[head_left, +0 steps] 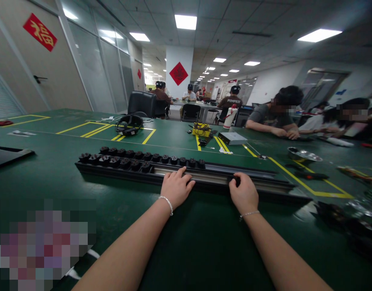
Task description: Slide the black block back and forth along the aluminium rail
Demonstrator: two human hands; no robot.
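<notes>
A long black power track lies across the green table with its slotted metal channel facing up. Black socket modules stand side by side along its left part. Behind it runs a second black track, also carrying a row of modules on its left part. My left hand, fingers stretched out, rests on the front track just right of its last module. Farther right, my right hand is closed around a small black socket module at the channel; my fingers partly hide it.
A headset and a chair are beyond the tracks. Behind them sit a yellow object wrapped in cable and a grey box. At right are a metal bowl and a person seated at the table.
</notes>
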